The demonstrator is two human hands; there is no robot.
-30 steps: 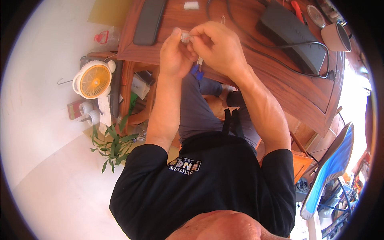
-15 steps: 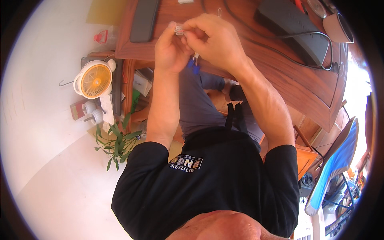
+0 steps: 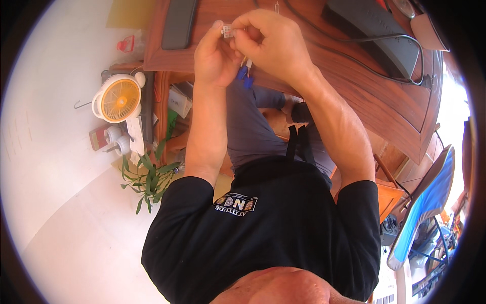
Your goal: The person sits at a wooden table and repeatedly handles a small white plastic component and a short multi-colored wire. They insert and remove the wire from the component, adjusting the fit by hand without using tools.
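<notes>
A small whitish block [image 3: 227, 31] with a grid-like face is pinched between my hands above the desk's near edge. My left hand [image 3: 213, 60] grips it from the left, thumb raised. Closed fingers of my right hand [image 3: 277, 44] meet it from the right; whether they also hold something tiny is hidden. Below the hands dangle blue-headed pieces [image 3: 245, 77] with thin pale shafts, looking like keys. What they hang from is hidden by my fingers.
The wooden desk [image 3: 354, 91] carries a dark flat slab [image 3: 179, 25] at left, a long black box [image 3: 374, 43] with a cable, and a round-rimmed container [image 3: 429, 31] at right. A white-and-orange fan [image 3: 120, 99] and leafy plant [image 3: 151, 180] stand left. A blue chair back [image 3: 422, 207] is at right.
Both hands have shifted slightly upward in the view with the block between them. The blue-headed pieces have swung a little and spread apart.
</notes>
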